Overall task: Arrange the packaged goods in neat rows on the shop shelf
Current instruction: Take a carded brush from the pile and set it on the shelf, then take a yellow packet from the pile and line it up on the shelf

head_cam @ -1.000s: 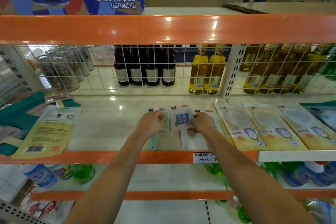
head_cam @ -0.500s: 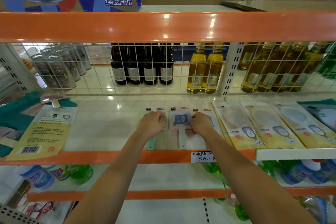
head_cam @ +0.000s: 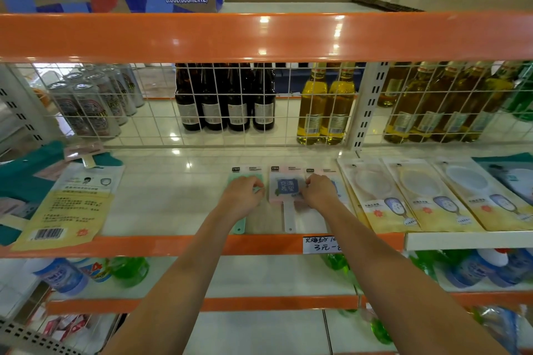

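Along the orange-edged shelf (head_cam: 173, 245) three small packets lie nearly aligned, left hand (head_cam: 242, 196) gripping the green packet (head_cam: 258, 179), right hand (head_cam: 318, 196) pinching the pink packet (head_cam: 284, 186), while the yellow packet (head_cam: 63, 207) lies askew.

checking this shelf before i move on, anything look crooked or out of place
Yes. The yellow packet at the left lies tilted, its bottom edge hanging over the orange shelf lip, loosely overlapping teal packs. The packets on the right sit in an even row.

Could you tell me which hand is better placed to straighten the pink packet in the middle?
Probably the right hand: its fingers already touch the pink packet, while the left hand rests on the green packet.
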`<state>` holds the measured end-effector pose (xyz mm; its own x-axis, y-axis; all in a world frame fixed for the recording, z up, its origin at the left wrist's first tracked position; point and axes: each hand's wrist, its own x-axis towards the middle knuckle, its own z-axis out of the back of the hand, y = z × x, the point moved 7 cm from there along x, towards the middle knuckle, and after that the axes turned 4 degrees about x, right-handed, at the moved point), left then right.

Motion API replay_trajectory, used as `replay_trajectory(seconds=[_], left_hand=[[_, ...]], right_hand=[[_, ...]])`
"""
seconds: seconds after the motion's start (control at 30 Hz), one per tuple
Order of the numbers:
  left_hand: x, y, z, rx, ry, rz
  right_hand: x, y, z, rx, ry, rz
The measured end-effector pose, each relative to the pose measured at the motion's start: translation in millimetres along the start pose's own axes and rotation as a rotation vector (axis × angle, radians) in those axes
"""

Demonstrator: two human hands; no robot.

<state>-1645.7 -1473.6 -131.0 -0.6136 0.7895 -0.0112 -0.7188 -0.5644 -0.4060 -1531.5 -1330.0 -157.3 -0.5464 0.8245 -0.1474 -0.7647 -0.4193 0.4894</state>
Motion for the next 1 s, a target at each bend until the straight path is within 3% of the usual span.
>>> replay_trajectory(seconds=[0.17,0.37,0.7,1.0], left_hand=[[2,0,1,0.006,-0.001,0.003],[7,10,10,0.074,-0.019,0.06],[-18,56,22,0.28,-0.03,0.303],[-86,104,61,0.276,-0.199,0.485]], right_hand=[[-1,4,6,0.005,-0.033,0.038],[-6,37,14,-0.081,-0.054,0.217],[-21,94,-22,-0.295,0.031,0.528],[-67,168,-54,-0.199,0.113,0.858]])
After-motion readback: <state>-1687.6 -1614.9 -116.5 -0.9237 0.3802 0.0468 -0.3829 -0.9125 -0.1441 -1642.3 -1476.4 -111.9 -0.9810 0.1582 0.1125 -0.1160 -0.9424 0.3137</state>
